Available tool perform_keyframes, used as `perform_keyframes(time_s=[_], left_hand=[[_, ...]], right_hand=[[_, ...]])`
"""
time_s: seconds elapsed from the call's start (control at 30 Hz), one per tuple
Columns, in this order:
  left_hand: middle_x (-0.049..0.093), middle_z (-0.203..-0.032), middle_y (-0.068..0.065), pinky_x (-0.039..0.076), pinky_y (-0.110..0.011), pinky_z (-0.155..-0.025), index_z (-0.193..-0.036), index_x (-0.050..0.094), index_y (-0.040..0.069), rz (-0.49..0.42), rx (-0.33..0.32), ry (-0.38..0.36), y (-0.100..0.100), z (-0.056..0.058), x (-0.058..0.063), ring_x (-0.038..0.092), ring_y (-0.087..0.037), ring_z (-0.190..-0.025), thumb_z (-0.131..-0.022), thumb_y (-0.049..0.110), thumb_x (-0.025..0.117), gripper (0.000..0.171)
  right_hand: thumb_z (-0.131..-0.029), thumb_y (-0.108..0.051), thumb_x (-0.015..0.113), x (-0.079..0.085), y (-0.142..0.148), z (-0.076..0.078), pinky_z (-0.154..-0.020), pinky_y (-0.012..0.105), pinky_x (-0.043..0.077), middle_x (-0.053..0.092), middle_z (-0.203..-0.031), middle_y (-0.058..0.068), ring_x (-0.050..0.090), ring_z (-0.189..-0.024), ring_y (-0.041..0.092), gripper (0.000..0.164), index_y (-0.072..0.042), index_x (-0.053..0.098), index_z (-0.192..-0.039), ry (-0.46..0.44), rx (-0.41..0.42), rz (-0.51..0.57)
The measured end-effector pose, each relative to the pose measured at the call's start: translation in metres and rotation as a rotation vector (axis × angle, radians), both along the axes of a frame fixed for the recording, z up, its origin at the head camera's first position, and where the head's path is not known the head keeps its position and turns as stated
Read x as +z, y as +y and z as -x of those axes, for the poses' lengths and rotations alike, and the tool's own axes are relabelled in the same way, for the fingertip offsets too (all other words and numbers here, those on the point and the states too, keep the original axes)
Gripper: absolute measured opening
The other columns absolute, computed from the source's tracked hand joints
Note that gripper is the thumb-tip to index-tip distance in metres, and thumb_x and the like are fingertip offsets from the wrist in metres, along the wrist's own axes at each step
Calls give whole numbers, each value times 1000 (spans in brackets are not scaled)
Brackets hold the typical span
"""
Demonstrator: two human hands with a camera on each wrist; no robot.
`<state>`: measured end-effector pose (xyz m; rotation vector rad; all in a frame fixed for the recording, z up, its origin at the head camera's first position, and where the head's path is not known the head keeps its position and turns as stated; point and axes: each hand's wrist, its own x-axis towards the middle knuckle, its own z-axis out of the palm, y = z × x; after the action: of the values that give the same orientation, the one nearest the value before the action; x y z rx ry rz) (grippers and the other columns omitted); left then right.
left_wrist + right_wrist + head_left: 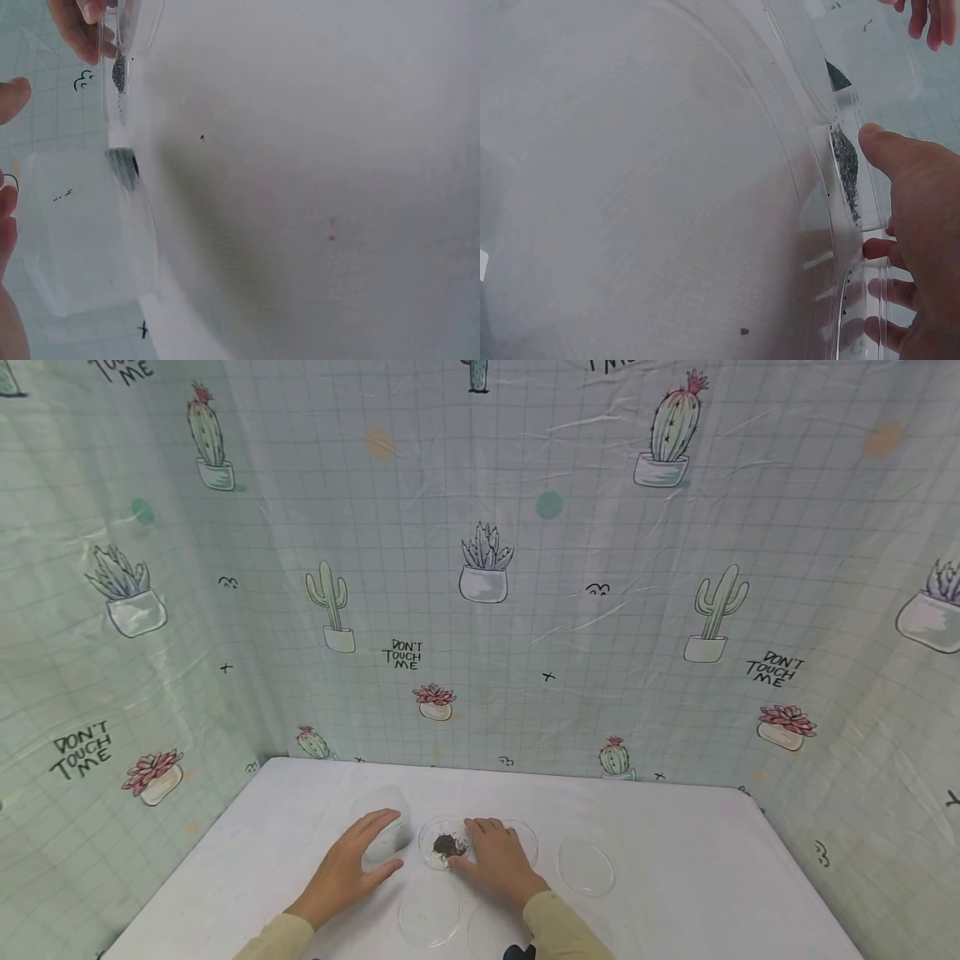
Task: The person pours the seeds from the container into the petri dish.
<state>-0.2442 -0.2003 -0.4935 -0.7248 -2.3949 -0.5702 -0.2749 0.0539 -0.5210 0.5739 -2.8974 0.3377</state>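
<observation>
My left hand (341, 872) curves beside a clear plastic tub (386, 843), its thumb and fingers spread apart. In the left wrist view the tub (90, 232) shows a dark patch low on one side. My right hand (501, 862) holds the right side of a clear petri dish (426, 853), thumb at the near rim and fingers at the far side. A small heap of dark granules (447, 845) lies in this dish. The other right fingers reach over a second petri dish (531, 843), through whose wall they show in the right wrist view.
More clear, shallow dishes lie on the white table (675, 860): one dish (431, 912) in front of the hands and one dish (587, 868) to the right. A dark crumb (744, 331) is on the surface. A cactus-print curtain (480, 627) surrounds the table.
</observation>
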Motion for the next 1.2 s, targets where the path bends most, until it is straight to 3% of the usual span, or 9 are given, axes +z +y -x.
perform_keyframes(time_s=[0.27,0.43,0.57,0.77,1.0,1.2], left_hand=[[53,-126,5,42,-13,-95,-130,49,23,2,-87,-6,0,-2,-2,51,-12,-116,-69,35,77,68],[53,-126,4,36,-8,-98,-130,49,20,-15,-153,-31,2,-3,-1,52,-12,-114,-70,33,77,68],[53,-126,6,40,-12,-97,-130,48,21,-26,-185,-65,5,-5,-2,53,-10,-113,-69,31,78,69],[51,-127,6,51,-28,-89,-130,47,26,-24,-216,-116,10,-9,-2,53,-9,-112,-63,33,82,75],[49,-129,6,50,-35,-91,-129,47,27,-3,-227,-193,14,-15,-7,51,-16,-117,-61,41,81,78],[49,-130,6,49,-40,-92,-127,50,24,26,-233,-213,17,-19,-14,50,-19,-118,-59,53,76,79]], right_hand=[[-80,-63,50,2,-1,-2,-93,47,44,54,-127,4,48,-119,24,72,-13,47,-132,4,5,23],[-80,-64,49,0,-1,0,-94,47,44,53,-129,3,47,-121,24,73,-14,46,-133,-12,0,22],[-81,-63,50,0,-1,-1,-94,48,43,53,-129,4,47,-121,25,73,-12,46,-133,-20,-1,23],[-80,-64,49,1,-1,0,-94,47,44,53,-129,4,47,-121,24,74,-13,46,-133,-21,-3,11],[-80,-64,50,3,-1,-1,-94,47,44,53,-130,4,47,-121,24,74,-12,46,-133,-26,2,13],[-81,-64,49,4,0,-1,-94,48,44,53,-130,4,47,-121,24,74,-12,45,-134,-16,6,12]])
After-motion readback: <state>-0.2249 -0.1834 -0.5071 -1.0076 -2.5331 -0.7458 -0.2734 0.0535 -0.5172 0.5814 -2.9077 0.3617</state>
